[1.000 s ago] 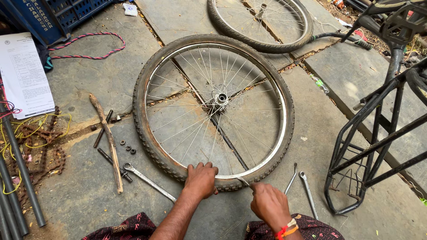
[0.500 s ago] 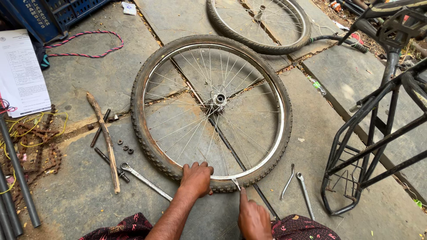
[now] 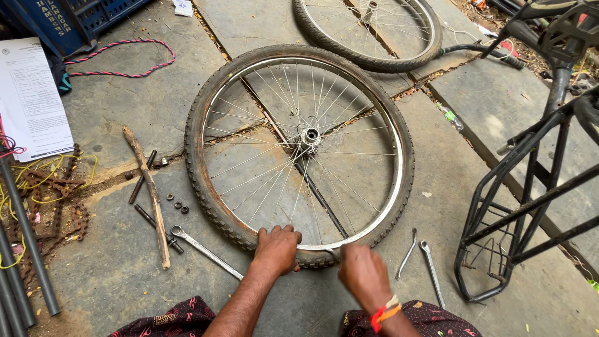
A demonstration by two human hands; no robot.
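Two wheels: a bicycle wheel (image 3: 299, 150) with its tyre on lies flat on the stone paving (image 3: 499, 106) at the centre of the view, hub upward, axle pointing straight up at the camera; a second wheel (image 3: 368, 31) lies flat beyond it, partly cut off by the top edge.
Left hand (image 3: 276, 248): fingers curled over the near edge of the tyre, pressing on the rubber beside the rim.
Right hand (image 3: 364, 273): clenched around a thin metal lever whose tip touches the near rim; an orange and red band circles the wrist.
Printed sheet (image 3: 31, 100): white rectangular paper form, far left, lying beside a dark blue plastic crate (image 3: 75, 22) with white lettering at the top left corner.
Cord (image 3: 121, 59): pink and blue twisted rope looped on the paving near the crate.
Left of the wheel: a rough wooden stick (image 3: 148, 193), a long spanner (image 3: 206, 249), bolts and small nuts, a rusty chain (image 3: 53, 206) with yellow wire, grey pipes (image 3: 25, 249).
Right of the hand: two slim metal tyre levers (image 3: 421, 262) lying on the ground, just apart.
Far right: a black bicycle frame with rear carrier rack (image 3: 518, 212), standing upright.
Surface: large grey stone slabs with dirt-filled joints, outdoors.
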